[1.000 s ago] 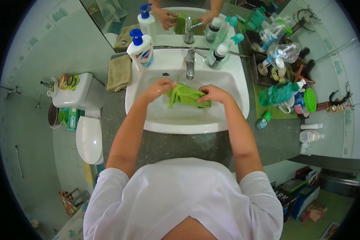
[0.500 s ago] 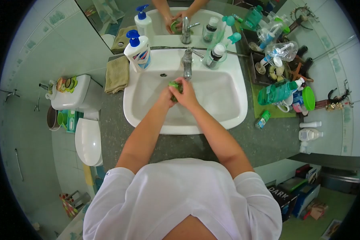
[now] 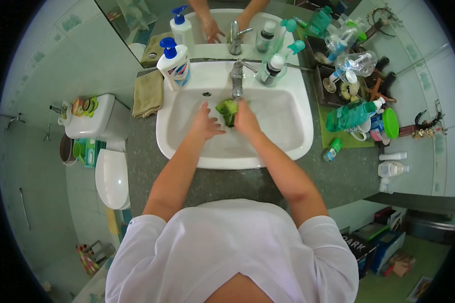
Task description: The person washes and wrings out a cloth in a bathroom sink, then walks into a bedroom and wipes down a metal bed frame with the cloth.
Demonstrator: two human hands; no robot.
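Seemingly crumpled cloth (image 3: 228, 111) at right hand (image 3: 245, 119)

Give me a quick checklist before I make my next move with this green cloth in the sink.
1. Green cloth within the basin: ok, bunched below the faucet.
2. Left hand free: ok, fingers spread, apart from the cloth.
3. Right hand gripping the cloth securely: cannot tell, it is at the cloth but its fingers are mostly hidden.
4. Water off: cannot tell, no stream is clear.
5. Pump bottle upright: ok, at the basin's back left corner.
6. Folded towel outside the basin: ok, on the counter at left.
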